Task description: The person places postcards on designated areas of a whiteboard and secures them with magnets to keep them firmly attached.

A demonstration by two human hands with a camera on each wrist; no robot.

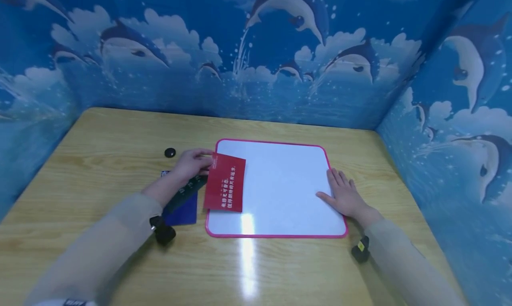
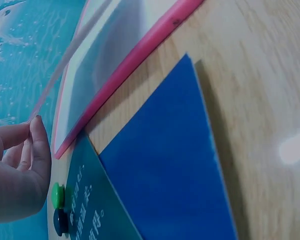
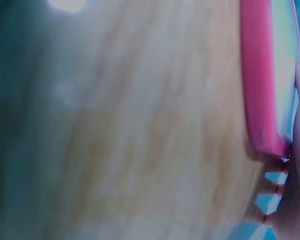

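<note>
My left hand [image 1: 194, 163] pinches a red card [image 1: 226, 183] with white printed writing by its upper left edge. The card is over the left side of a white board [image 1: 288, 190] with a pink rim. The left wrist view shows this card almost edge-on, tilted above the board, between thumb and fingertips. My right hand [image 1: 344, 195] rests with fingers spread on the board's right edge, thumb on the white surface. Under my left forearm lie a dark green card [image 2: 95, 200] with white writing and a blue card [image 2: 175, 150], partly overlapping.
A round black magnet-like button [image 1: 170, 152] lies on the wooden table [image 1: 120, 132] beyond the left wrist. A green button [image 2: 58, 196] shows near a dark one in the left wrist view. Dolphin-printed curtains [image 1: 260, 92] enclose the table's back and sides.
</note>
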